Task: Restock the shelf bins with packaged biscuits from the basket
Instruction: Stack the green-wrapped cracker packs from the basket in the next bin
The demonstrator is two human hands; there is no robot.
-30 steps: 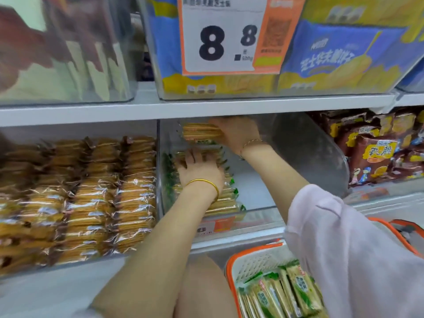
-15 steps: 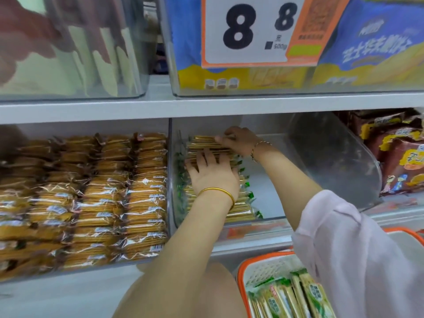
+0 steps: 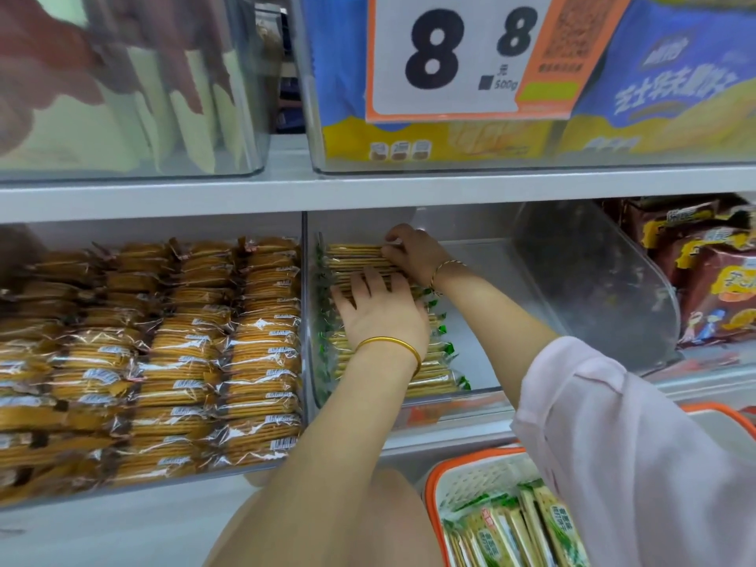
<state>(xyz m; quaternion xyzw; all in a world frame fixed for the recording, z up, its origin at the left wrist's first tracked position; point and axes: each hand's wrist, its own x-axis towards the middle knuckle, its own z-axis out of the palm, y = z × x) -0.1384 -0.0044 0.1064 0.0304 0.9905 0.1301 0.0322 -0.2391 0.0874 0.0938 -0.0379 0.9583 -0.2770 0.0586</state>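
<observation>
A clear shelf bin [image 3: 593,280] in the middle of the lower shelf holds a row of green-edged biscuit packs [image 3: 433,378] along its left side. My left hand [image 3: 380,313] lies flat on top of this row with fingers spread. My right hand [image 3: 413,255] reaches further back, its fingers curled round the end of the rearmost biscuit pack [image 3: 352,251]. At the lower right, an orange-rimmed white basket [image 3: 433,480] holds several more green biscuit packs [image 3: 511,534] standing on edge. My pink sleeve covers part of the basket.
The left bin is packed with brown-sealed biscuit packs [image 3: 184,362]. The right bin holds red-brown snack packs [image 3: 716,280]. The upper shelf board [image 3: 368,190] runs close above my hands, carrying bins and an 8.8 price tag [image 3: 450,55]. The middle bin's right half is bare.
My right hand brought a biscuit pack down from under the shelf board onto the back of the row. My left hand stayed flat on the row. The view moved closer.
</observation>
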